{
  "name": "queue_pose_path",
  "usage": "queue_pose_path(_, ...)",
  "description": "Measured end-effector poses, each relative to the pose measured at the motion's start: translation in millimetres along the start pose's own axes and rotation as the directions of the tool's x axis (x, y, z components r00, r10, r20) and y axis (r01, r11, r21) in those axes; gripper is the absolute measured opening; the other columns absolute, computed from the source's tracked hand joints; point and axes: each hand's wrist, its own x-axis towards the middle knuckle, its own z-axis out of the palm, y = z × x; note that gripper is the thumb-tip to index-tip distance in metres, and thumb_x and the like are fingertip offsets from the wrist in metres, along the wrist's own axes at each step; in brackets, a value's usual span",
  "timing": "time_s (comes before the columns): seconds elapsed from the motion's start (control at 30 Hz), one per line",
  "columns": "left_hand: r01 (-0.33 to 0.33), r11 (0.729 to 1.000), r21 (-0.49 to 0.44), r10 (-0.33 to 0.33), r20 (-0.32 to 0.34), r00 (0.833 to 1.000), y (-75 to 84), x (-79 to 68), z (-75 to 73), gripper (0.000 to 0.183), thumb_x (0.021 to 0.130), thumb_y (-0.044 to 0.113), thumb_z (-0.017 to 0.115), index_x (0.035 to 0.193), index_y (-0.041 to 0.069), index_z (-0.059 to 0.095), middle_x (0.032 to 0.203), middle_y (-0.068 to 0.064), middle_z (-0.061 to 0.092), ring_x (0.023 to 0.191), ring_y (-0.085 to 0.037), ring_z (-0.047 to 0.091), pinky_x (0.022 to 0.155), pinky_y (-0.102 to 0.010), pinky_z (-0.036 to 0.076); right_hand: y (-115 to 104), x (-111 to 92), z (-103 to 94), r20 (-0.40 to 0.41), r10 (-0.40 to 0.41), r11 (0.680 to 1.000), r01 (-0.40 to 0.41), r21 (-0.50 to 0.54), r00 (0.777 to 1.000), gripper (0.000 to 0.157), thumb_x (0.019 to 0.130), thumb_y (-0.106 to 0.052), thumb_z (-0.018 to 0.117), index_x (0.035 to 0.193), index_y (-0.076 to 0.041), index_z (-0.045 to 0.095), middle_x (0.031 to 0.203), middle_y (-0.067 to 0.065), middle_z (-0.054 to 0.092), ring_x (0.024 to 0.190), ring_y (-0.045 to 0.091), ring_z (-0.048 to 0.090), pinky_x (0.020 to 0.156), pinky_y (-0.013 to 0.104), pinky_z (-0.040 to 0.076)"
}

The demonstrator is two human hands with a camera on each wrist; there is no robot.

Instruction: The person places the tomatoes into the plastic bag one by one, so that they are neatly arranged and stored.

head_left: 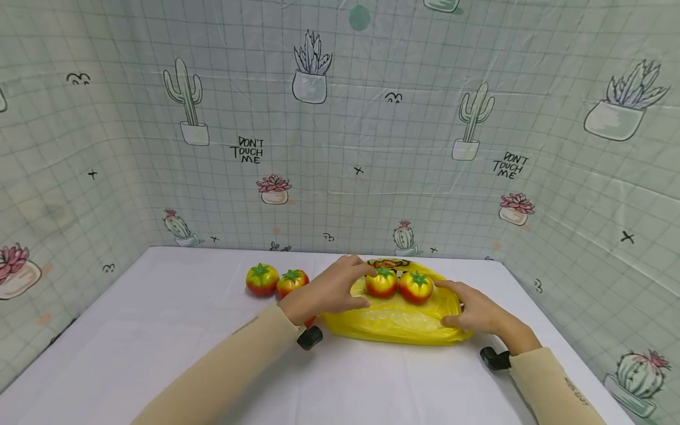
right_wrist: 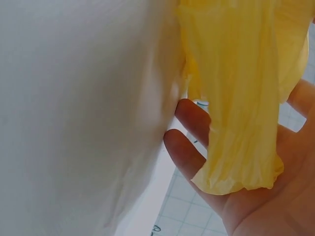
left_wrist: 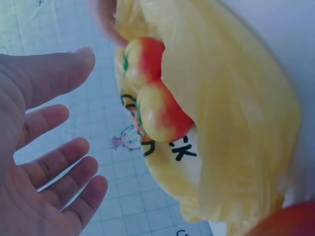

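Note:
A yellow plastic bag (head_left: 393, 327) lies on its side, its mouth facing up and back. Two red-and-yellow tomatoes with green tops, a left tomato (head_left: 381, 283) and a right tomato (head_left: 416, 287), sit side by side in the mouth. My left hand (head_left: 340, 286) hovers at the bag's left end, fingers spread and palm bare in the left wrist view. At the right end, my right hand (head_left: 473, 310) touches the bag with extended fingers and thumb. A loose bag handle (right_wrist: 241, 123) hangs across those fingers in the right wrist view.
On the white table (head_left: 175, 330), a tomato (head_left: 262, 280) and another tomato (head_left: 292, 283) stand left of the bag. One more tomato (left_wrist: 290, 221) is mostly hidden under my left wrist. A printed cloth wall (head_left: 361, 147) encloses the back and sides.

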Motion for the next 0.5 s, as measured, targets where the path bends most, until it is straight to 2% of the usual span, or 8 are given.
queue_pose_path(0.27, 0.018, 0.999, -0.038, -0.02, -0.054, 0.998, -8.1, -28.1, -5.6, 0.049, 0.082, 0.03, 0.075, 0.127, 0.02, 0.058, 0.124, -0.001, 0.051, 0.117, -0.019, 0.043, 0.101, -0.038, 0.04, -1, 0, 0.1, 0.006, 0.036, 0.999, -0.036, -0.03, 0.999, 0.079, 0.074, -0.036, 0.075, 0.142, -0.013, 0.043, 0.141, 0.021, 0.043, 0.126, 0.043, 0.041, 0.098, 0.065, 0.032)
queue_pose_path(0.5, 0.045, 0.996, -0.073, -0.053, -0.106, 0.993, -16.9, -46.3, -9.1, 0.048, 0.082, 0.027, 0.076, 0.127, 0.021, 0.059, 0.124, 0.001, 0.05, 0.117, -0.018, 0.041, 0.1, -0.038, 0.041, 0, 2, -0.9, -0.001, 0.026, 0.999, -0.026, -0.048, 1.0, 0.078, 0.074, -0.036, 0.075, 0.141, -0.014, 0.043, 0.141, 0.02, 0.044, 0.126, 0.043, 0.041, 0.099, 0.064, 0.033)
